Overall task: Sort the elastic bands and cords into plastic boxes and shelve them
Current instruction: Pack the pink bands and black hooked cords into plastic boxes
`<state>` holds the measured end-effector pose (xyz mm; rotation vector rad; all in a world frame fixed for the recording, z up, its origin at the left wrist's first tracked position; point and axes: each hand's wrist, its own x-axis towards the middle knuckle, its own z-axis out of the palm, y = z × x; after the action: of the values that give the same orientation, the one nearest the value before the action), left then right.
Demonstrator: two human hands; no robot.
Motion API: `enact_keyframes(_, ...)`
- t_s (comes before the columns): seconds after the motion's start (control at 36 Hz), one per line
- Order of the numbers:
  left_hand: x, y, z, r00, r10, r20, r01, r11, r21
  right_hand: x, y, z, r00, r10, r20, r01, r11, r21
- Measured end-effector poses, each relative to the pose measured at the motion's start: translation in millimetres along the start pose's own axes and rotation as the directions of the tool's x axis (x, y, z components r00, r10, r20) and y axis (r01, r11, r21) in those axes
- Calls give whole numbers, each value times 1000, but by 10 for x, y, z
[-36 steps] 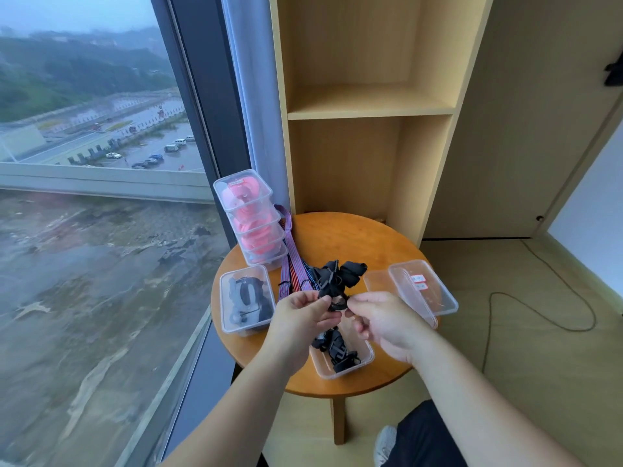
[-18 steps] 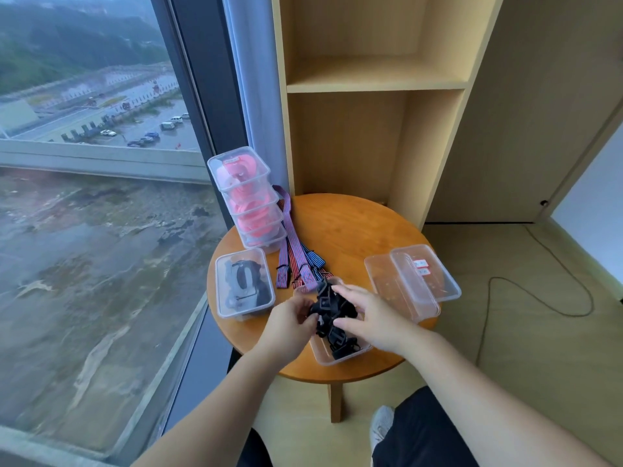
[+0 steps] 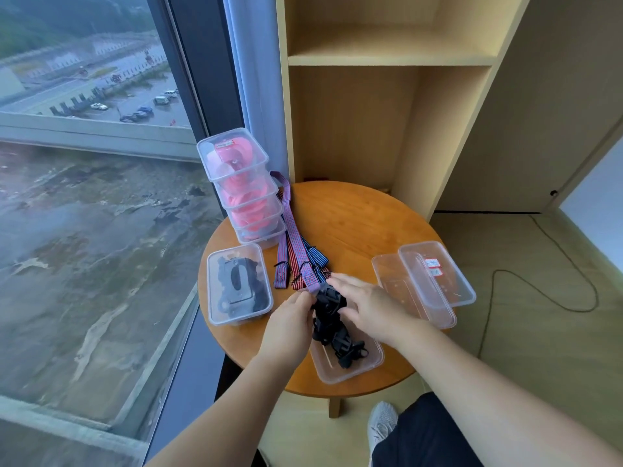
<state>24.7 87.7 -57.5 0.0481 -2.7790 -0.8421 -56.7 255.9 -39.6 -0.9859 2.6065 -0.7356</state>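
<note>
The fingers (image 3: pixel 305 299) of the left hand (image 3: pixel 290 320) curl around the upper part of a black bundle of elastic bands (image 3: pixel 328 310), gripping it from the left. The fingers (image 3: pixel 344 284) of the right hand (image 3: pixel 369 306) are stretched out and spread, lying against the bundle's right side and top without closing on it. The bundle stands between the two hands. Its lower end trails down into an open box (image 3: pixel 365 364) of clear plastic just below the hands, at the near edge of a round wooden table (image 3: pixel 354 217).

Half a second ago the right hand's fingers were wrapped on the bundle; now they are flatter and more open. A second ago the bundle hung higher between both hands, and it now sits lower, partly in the box.

One lidded box (image 3: pixel 239 286) with black contents sits to the left of the hands. Behind it is a stack of boxes (image 3: pixel 242 187) holding pink items, three or four high; the edges are hard to separate. Several striped straps (image 3: pixel 293 247) lie between the stack and the hands, with one end touching the bundle. Two clear lids or trays (image 3: pixel 424 284) overlap to the right. One wooden shelf unit (image 3: pixel 387 60) stands behind the table.
</note>
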Motion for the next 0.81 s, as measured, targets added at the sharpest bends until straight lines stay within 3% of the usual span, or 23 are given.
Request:
enact_keyframes(0.14, 86, -2, 54, 987, 155, -50, -144, 975, 170, 91, 141, 65, 998, -21, 51, 33, 968, -249)
enact_keyframes(0.25, 15, -34, 177, 987, 129, 98, -153, 940, 304, 61, 218, 142, 984, 37, 173, 53, 872, -486)
enact_keyframes(0.33, -17, -85, 222, 973, 30, 228, -118, 915, 386, 20, 211, 189, 975, 73, 210, 54, 841, -539)
enact_keyframes(0.42, -13, -119, 208, 962, -25, 273, -103, 891, 443, 28, 161, 198, 972, 88, 217, 59, 806, -589)
enact_keyframes(0.67, -21, -31, 151, 937, -96, 337, -94, 859, 504, 31, 90, 160, 939, 178, 295, 35, 802, -596)
enact_keyframes(0.81, -84, 20, 136, 948, -85, 307, -73, 881, 468, 32, 41, 129, 960, 139, 243, 28, 816, -578)
